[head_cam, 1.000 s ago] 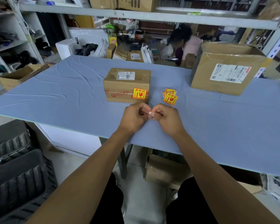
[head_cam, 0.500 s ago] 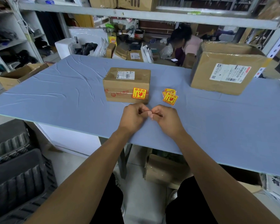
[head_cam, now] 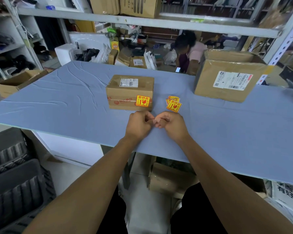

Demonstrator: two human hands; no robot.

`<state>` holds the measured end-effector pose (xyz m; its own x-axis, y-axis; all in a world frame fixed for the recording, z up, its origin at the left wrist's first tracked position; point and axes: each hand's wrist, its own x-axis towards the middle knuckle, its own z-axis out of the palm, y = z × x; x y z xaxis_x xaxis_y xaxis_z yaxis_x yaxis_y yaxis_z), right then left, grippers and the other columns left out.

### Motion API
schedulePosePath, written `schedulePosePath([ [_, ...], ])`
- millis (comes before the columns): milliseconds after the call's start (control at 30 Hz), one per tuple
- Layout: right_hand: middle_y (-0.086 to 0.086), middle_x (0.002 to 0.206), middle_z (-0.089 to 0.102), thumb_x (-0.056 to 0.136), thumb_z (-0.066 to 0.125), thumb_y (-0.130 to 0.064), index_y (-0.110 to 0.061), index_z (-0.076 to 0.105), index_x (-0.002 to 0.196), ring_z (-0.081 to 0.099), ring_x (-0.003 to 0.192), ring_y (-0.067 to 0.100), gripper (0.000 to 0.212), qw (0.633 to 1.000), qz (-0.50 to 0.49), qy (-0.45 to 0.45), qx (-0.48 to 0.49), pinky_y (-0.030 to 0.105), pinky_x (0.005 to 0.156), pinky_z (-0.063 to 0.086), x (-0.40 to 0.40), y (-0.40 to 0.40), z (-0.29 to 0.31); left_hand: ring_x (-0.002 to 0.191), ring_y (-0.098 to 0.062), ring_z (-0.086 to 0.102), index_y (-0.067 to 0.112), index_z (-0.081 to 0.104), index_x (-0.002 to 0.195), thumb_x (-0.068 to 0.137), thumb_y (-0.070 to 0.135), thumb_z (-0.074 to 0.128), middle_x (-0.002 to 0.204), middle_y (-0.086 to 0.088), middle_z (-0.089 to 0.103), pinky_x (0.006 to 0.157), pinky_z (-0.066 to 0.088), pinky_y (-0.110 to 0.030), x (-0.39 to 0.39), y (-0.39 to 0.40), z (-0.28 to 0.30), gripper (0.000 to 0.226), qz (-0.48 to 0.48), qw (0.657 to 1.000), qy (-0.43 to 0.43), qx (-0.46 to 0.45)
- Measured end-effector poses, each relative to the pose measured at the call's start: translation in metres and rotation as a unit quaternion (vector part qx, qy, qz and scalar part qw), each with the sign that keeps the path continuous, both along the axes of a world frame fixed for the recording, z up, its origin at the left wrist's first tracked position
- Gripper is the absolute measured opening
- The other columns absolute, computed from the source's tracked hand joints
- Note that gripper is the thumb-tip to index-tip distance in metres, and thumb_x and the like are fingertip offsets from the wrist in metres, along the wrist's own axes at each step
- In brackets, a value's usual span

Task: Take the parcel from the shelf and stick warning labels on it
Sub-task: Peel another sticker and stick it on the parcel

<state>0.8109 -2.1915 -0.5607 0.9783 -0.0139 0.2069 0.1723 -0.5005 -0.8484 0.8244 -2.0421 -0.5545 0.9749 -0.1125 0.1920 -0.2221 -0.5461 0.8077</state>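
A small brown parcel (head_cam: 125,89) lies on the blue table (head_cam: 57,105), with a white shipping slip on top and one yellow-and-red warning label (head_cam: 143,100) stuck on its near side. A small pile of loose warning labels (head_cam: 173,104) rests to the parcel's right. Just in front of the parcel, my left hand (head_cam: 139,125) and my right hand (head_cam: 173,124) meet fingertip to fingertip, pinching a small label piece (head_cam: 155,121) between them; its pale back faces me.
A bigger cardboard box (head_cam: 227,78) with a white slip stands at the table's back right. A person (head_cam: 188,48) crouches beyond the table among boxes and bags. Metal shelving (head_cam: 142,19) spans overhead. Dark crates (head_cam: 13,183) sit at my lower left.
My hands have stayed pressed together in front of the parcel, and the fingers have shifted slightly around the small label piece. Parcel and label pile have not moved.
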Motion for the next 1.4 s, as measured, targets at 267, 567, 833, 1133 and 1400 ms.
schedulePosePath([
  [267, 0.022, 0.079, 0.069, 0.09, 0.053, -0.013, -0.004, 0.063, 0.086, 0.062, 0.077, 0.042, 0.014, 0.969, -0.065, -0.041, -0.236, 0.041, 0.066, 0.048, -0.014, -0.03, 0.022, 0.093, -0.031, 0.064, 0.014, 0.066, 0.088, 0.092, 0.022, 0.062, 0.095, -0.013, 0.073, 0.077, 0.048, -0.032, 0.0, -0.023, 0.03, 0.01, -0.034, 0.989, -0.014, 0.142],
  [567, 0.02, 0.094, 0.064, 0.087, 0.046, -0.012, -0.01, 0.052, 0.081, 0.06, 0.083, 0.041, 0.01, 0.904, -0.139, 0.023, -0.404, 0.035, 0.065, 0.044, -0.014, -0.123, 0.093, 0.097, -0.029, 0.064, 0.015, 0.068, 0.087, 0.086, 0.02, 0.067, 0.099, -0.009, 0.072, 0.073, 0.049, -0.032, 0.023, -0.081, 0.107, 0.005, -0.121, 0.953, -0.022, 0.276],
  [833, 0.018, 0.095, 0.064, 0.088, 0.046, -0.015, -0.008, 0.06, 0.091, 0.053, 0.08, 0.035, 0.016, 0.884, -0.21, 0.046, -0.416, 0.033, 0.063, 0.036, 0.022, -0.202, 0.171, 0.089, -0.029, 0.063, 0.021, 0.05, 0.06, 0.08, 0.022, 0.067, 0.091, -0.008, 0.067, 0.069, 0.045, -0.033, 0.085, -0.168, 0.168, 0.027, -0.147, 0.942, -0.043, 0.299],
  [1133, 0.008, 0.066, 0.054, 0.087, 0.044, -0.009, -0.01, 0.046, 0.067, 0.049, 0.058, 0.028, 0.019, 0.877, -0.236, 0.032, -0.416, 0.026, 0.049, 0.035, 0.095, -0.26, 0.202, 0.082, -0.027, 0.06, 0.023, 0.054, 0.064, 0.084, 0.034, 0.068, 0.086, -0.006, 0.064, 0.068, 0.045, -0.032, 0.166, -0.26, 0.218, 0.027, -0.155, 0.933, -0.116, 0.304],
  [1400, 0.007, 0.069, 0.054, 0.086, 0.046, -0.009, -0.009, 0.06, 0.086, 0.048, 0.052, 0.02, 0.014, 0.88, -0.239, 0.013, -0.411, 0.024, 0.046, 0.033, 0.119, -0.265, 0.192, 0.092, -0.029, 0.065, 0.025, 0.072, 0.081, 0.087, 0.017, 0.056, 0.099, -0.005, 0.068, 0.082, 0.055, -0.039, 0.19, -0.275, 0.199, 0.019, -0.18, 0.926, -0.112, 0.314],
])
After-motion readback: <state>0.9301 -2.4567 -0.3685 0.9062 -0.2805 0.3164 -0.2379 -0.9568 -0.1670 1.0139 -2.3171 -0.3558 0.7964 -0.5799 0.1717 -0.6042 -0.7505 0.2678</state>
